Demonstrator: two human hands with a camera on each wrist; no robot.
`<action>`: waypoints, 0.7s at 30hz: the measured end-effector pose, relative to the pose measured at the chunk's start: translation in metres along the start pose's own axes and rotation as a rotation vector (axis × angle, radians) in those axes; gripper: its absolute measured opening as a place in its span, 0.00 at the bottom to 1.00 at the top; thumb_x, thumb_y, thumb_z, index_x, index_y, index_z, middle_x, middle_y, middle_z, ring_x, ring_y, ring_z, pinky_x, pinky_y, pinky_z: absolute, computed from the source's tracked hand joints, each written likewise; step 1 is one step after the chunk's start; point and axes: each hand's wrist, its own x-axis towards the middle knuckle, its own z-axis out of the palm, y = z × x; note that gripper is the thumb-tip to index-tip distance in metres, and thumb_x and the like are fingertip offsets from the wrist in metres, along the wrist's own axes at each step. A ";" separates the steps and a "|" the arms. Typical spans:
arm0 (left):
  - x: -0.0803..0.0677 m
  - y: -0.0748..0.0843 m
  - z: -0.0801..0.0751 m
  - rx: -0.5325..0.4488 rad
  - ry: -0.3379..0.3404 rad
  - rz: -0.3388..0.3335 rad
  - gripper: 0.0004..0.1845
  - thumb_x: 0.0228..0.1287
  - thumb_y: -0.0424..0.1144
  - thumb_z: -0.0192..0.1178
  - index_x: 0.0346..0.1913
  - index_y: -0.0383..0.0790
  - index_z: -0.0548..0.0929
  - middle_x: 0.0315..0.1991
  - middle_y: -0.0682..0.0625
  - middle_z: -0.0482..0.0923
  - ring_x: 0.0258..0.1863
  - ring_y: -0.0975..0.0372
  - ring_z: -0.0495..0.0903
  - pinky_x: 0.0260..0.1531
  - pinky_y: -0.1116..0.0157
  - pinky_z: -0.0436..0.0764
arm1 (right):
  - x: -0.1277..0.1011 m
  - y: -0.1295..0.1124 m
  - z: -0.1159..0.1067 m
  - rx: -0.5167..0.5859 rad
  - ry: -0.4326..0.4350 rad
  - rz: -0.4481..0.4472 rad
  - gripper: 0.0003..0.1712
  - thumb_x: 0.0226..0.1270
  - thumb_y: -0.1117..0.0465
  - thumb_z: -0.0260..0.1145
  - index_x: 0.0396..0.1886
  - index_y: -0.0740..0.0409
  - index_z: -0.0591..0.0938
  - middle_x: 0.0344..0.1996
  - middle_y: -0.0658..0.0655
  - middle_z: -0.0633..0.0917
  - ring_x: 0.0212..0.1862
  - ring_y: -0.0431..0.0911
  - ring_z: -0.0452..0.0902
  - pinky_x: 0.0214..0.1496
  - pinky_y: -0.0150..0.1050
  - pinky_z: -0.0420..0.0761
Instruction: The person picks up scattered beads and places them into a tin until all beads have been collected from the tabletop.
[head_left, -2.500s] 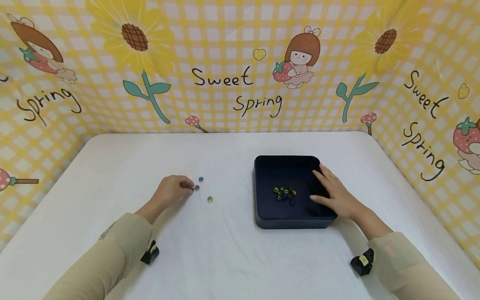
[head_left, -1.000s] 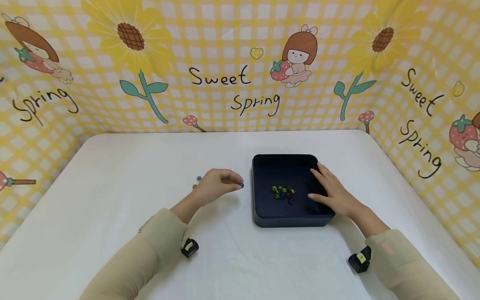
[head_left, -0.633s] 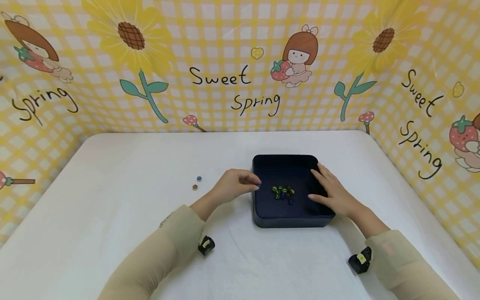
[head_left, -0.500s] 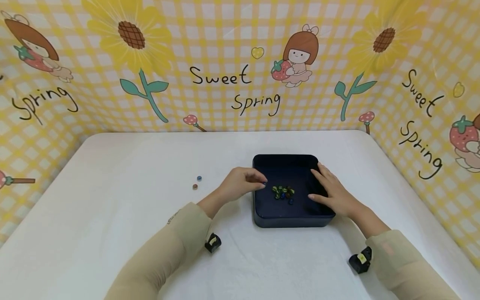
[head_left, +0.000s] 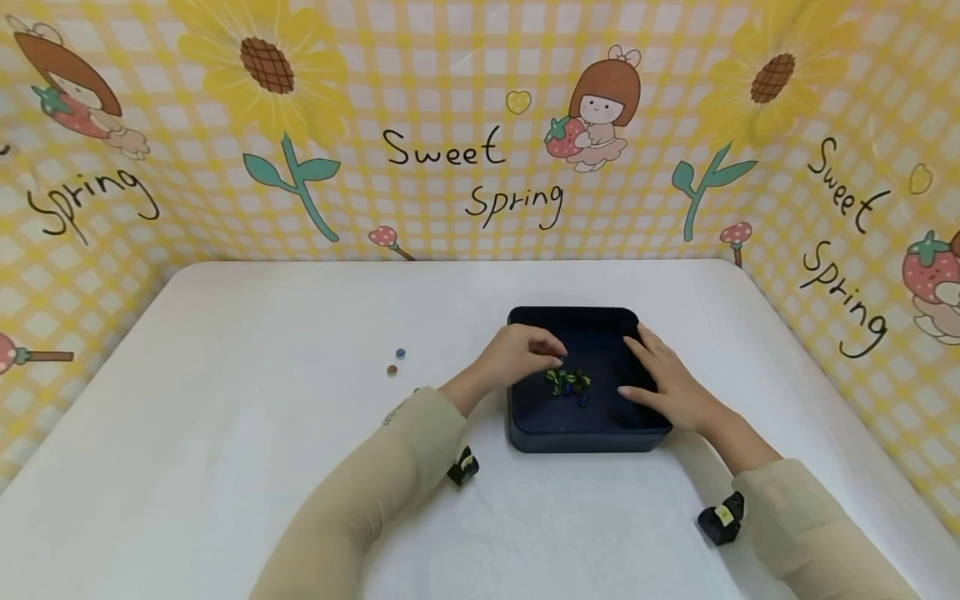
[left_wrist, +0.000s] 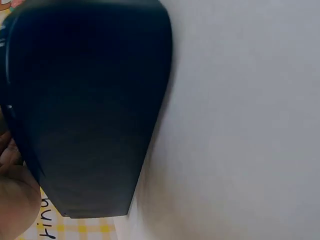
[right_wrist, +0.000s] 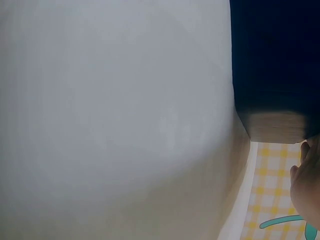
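White cloth covers the bench (head_left: 225, 467), which is enclosed on three sides by a yellow checked backdrop (head_left: 450, 83) printed with sunflowers and lettering. A dark blue tray (head_left: 585, 437) is set right of centre, with open cloth on all four sides of it.

The left hand (head_left: 517, 358) is held over the tray's left wall, with its fingers (head_left: 551, 348) curled together above the tray floor. A small dark bead (head_left: 559, 361) appears to be pinched at the fingertips; the pinch is judged from the head view only, since the left wrist view is blurred and shows just the tray's outer wall. A cluster of beads (head_left: 567, 383) lies on the tray floor just below and beside the fingertips.

The right hand (head_left: 667, 383) rests with straight, spread fingers on the tray's right rim and inner wall, holding nothing; this is judged to steady the tray.

Two loose beads (head_left: 395, 362) lie on the cloth well to the left of the tray, clear of any edge. A third may be hidden at the left sleeve (head_left: 390, 483).
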 end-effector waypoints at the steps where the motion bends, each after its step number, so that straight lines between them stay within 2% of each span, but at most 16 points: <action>1: 0.003 0.000 0.000 0.014 -0.005 -0.006 0.09 0.55 0.38 0.59 0.39 0.42 0.81 0.36 0.56 0.78 0.37 0.68 0.76 0.34 0.74 0.74 | 0.000 0.000 0.000 -0.002 -0.001 0.001 0.44 0.60 0.46 0.55 0.66 0.60 0.46 0.65 0.60 0.36 0.64 0.57 0.30 0.59 0.59 0.40; 10: 0.024 0.000 -0.001 0.142 -0.036 -0.053 0.09 0.56 0.36 0.57 0.40 0.41 0.80 0.37 0.55 0.78 0.37 0.67 0.76 0.33 0.74 0.74 | 0.000 0.000 0.000 -0.002 -0.003 0.005 0.44 0.60 0.46 0.55 0.66 0.60 0.45 0.65 0.60 0.36 0.65 0.56 0.29 0.59 0.59 0.39; 17: 0.033 0.001 -0.001 0.346 -0.114 0.039 0.10 0.57 0.34 0.57 0.42 0.40 0.80 0.39 0.51 0.78 0.39 0.65 0.75 0.34 0.75 0.73 | 0.000 -0.001 -0.001 0.007 -0.005 0.010 0.43 0.60 0.46 0.54 0.67 0.59 0.45 0.65 0.61 0.36 0.65 0.55 0.28 0.59 0.60 0.39; 21: 0.038 0.000 0.003 0.428 -0.159 0.082 0.11 0.57 0.35 0.56 0.44 0.40 0.80 0.41 0.51 0.77 0.41 0.64 0.75 0.36 0.75 0.73 | 0.001 0.000 -0.001 0.005 -0.007 0.009 0.43 0.61 0.46 0.54 0.67 0.59 0.45 0.65 0.61 0.36 0.65 0.56 0.29 0.59 0.60 0.40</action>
